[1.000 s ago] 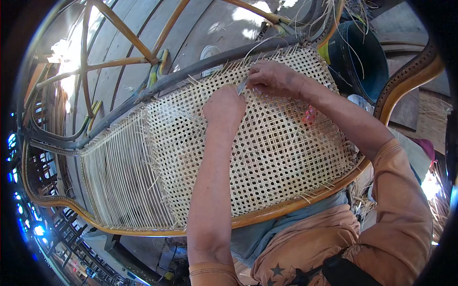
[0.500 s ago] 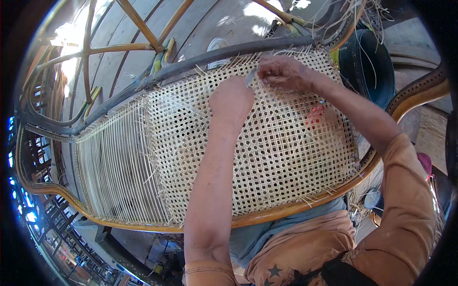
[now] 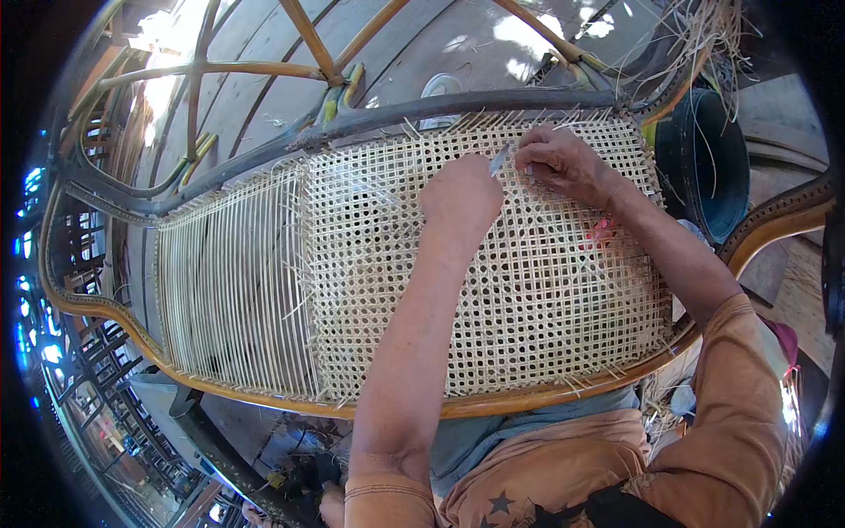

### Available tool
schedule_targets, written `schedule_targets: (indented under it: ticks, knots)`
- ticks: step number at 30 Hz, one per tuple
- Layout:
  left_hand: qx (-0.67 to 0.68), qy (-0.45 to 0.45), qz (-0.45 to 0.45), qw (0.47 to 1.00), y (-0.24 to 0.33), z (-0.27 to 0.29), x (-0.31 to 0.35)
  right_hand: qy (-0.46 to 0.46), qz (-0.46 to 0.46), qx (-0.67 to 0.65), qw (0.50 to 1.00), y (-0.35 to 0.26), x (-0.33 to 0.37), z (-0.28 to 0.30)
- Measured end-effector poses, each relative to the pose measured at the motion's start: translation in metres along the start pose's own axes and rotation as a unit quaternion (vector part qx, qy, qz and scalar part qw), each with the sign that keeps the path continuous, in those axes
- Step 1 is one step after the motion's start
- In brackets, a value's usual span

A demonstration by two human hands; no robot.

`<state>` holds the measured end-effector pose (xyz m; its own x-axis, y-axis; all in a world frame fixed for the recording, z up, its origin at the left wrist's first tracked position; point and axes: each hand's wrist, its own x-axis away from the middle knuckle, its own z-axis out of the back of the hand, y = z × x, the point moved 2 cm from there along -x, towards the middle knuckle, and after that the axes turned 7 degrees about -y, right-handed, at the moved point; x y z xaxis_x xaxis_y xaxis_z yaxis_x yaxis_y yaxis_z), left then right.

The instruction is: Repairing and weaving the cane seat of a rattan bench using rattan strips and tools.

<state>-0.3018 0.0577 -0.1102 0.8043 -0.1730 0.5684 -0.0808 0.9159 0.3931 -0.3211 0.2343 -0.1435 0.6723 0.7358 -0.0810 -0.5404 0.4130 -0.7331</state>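
Observation:
A woven cane panel [image 3: 493,290] with an open lattice of pale strands is stretched across a rattan frame [image 3: 519,400] over my lap. My left hand [image 3: 462,194] is closed round a small knife; its short metal blade [image 3: 499,160] sticks out towards the right hand, and its handle is hidden in the fist. Just right of the blade, my right hand [image 3: 568,163] rests low over the far part of the weave, fingers bent and pinched together. Whatever lies between those fingers is too small to make out. Loose strand ends [image 3: 480,119] poke up along the far edge.
On the left, single cane strands [image 3: 233,286] run unwoven across the frame. Curved rattan poles [image 3: 260,69] rise beyond. A dark bucket [image 3: 704,167] stands at the right, below a tangle of loose strands [image 3: 704,35]. A white cup-like container [image 3: 440,97] sits behind the far rail.
The whole view has shifted, so the panel sits farther right and lower. My right hand has come slightly nearer to me over the weave; the left still grips the knife.

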Motion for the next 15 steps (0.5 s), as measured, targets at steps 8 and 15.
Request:
schedule_targets:
  ticks: [8,15]
  knots:
    - [-0.048,0.157,-0.018,0.986,0.01,0.007,0.004,-0.08,0.008,0.042,0.996,-0.001,-0.003,0.012]
    - [0.022,0.099,-0.047,0.994,0.032,-0.015,-0.001,-0.087,-0.171,-0.317,0.929,0.012,-0.005,0.017]
